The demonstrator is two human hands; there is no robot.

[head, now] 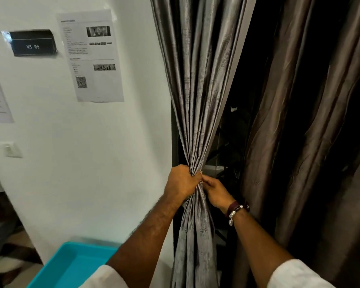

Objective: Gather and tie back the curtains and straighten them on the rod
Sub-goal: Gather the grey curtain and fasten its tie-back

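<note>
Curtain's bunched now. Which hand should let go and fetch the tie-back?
Right, probably. The left hand wraps the whole gathered curtain; the right hand only pinches its edge, so releasing it loses little.

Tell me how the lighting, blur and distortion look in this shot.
Head view: the white wall is evenly lit; the gap beside the gathered curtain is almost black; its sheen shows soft highlights. Wide-angle bending tilts the curtain edges and wall papers. The hands, left hand and right hand, are sharp; the paper's text is unreadable.
</note>
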